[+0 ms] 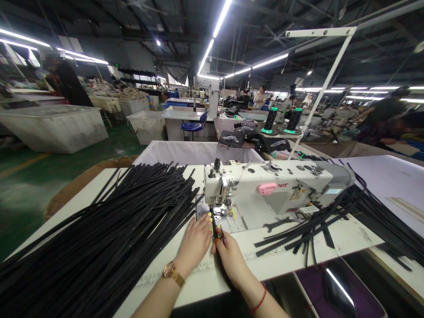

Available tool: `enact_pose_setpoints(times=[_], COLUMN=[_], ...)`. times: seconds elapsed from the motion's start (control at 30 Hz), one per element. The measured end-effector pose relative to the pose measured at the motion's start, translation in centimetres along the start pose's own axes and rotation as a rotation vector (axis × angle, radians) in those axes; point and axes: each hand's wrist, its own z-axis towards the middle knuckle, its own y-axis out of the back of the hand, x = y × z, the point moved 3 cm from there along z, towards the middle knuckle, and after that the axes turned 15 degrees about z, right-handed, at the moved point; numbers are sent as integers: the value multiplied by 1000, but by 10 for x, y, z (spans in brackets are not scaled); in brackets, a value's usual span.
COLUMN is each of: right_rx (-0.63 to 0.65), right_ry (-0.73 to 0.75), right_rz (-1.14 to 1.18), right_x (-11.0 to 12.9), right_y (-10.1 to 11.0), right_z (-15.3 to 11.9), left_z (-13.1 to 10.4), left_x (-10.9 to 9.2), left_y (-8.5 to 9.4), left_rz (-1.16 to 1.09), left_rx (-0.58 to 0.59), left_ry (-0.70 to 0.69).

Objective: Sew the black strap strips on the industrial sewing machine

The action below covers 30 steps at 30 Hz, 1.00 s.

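Observation:
A white sewing machine (pixel 247 176) stands on the table, and a narrow black strap (pixel 214 226) runs from its presser foot toward me. My left hand (pixel 195 236) lies flat beside the needle area, its outstretched fingertips touching the strap's left edge. Closer to me, my right hand (pixel 229 254) pinches the strap between thumb and fingers. A thin dark item, too small to name, shows near the right fingers. To the left spreads a big heap of black straps (pixel 132 221). More loose black straps (pixel 298 236) lie right of the machine.
A wrench (pixel 277 224) rests by the machine's base. Behind stand a white-lined bin (pixel 185 151) and two black thread cones (pixel 270 120) under a white thread stand (pixel 326 81). A blue stool (pixel 192 126), grey bins (pixel 56 126) and several people are farther off.

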Motion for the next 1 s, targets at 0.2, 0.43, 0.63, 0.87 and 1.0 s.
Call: enact_pose_setpoints(times=[0.2,0.43,0.63,0.87,1.0], right_rx=[-15,-12,-6,-3,7], right_ry=[-8,-25,-31,-21,-24], right_rz=[40,55,56,41,43], right_x=[-2,1,1,-1,0], right_y=[2,2,3,4,4], right_z=[10,6,5,5,5], left_z=[1,0,-1,0,1], left_x=[2,3,3,3,3], left_y=[-4,-5,-8,-6,-3], left_rz=[4,-5,11,21,-3], left_rx=[4,-25,-30,-11,-3], left_ry=[6,4,0,12,16])
